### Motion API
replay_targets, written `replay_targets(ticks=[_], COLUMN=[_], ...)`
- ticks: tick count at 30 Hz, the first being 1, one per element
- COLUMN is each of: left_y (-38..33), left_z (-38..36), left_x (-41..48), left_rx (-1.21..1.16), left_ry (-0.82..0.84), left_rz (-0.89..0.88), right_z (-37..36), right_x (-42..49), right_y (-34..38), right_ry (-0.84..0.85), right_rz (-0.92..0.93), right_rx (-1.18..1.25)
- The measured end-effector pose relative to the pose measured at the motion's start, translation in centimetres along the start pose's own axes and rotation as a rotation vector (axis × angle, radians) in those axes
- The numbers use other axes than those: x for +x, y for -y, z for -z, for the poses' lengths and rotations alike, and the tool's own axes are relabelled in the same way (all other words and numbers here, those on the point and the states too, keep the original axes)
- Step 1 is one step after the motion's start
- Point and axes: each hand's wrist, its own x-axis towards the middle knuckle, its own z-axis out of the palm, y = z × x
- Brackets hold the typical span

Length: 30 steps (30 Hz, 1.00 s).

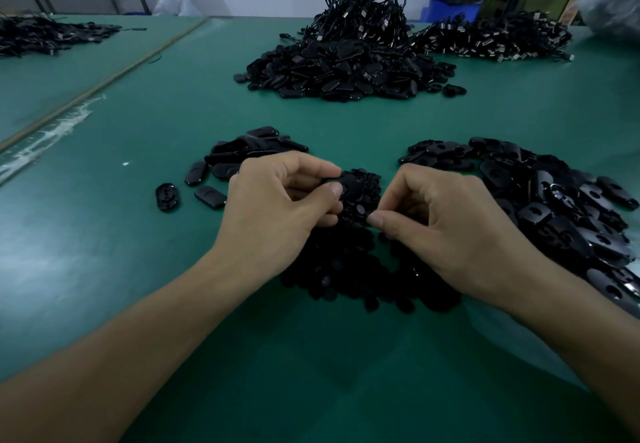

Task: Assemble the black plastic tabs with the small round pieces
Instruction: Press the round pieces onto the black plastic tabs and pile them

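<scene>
One black tab (348, 184) sits in my left hand (277, 207) grip; my right hand (450, 224) grip narrowly pinches one round piece (368, 216); three loose tabs (210, 197) lie on the bench (138, 269).

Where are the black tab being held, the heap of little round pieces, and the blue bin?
Black plastic tab (349, 184): head view, its flat upper face.
Heap of small round black pieces (346, 269): head view, the heap's middle.
Blue plastic bin (448, 10): head view, front wall.
</scene>
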Motion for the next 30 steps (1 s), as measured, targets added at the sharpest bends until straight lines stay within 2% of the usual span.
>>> replay_targets(ticks=[10,20,30], left_y=[0.2,0.32,0.5], left_z=[0.06,-0.04,0.01], left_x=[-0.02,0.05,-0.02], left_rx=[0.014,-0.015,-0.015], left_ry=[0.0,0.004,0.011], left_rz=[-0.02,-0.028,-0.039], right_z=[0.0,0.27,-0.14], right_x=[0.14,0.08,0.25], right_y=[-0.27,-0.16,-0.1], right_ry=[0.009,-0.114,-0.102], right_rz=[0.006,0.039,0.007], right_rx=[0.024,0.034,0.128])
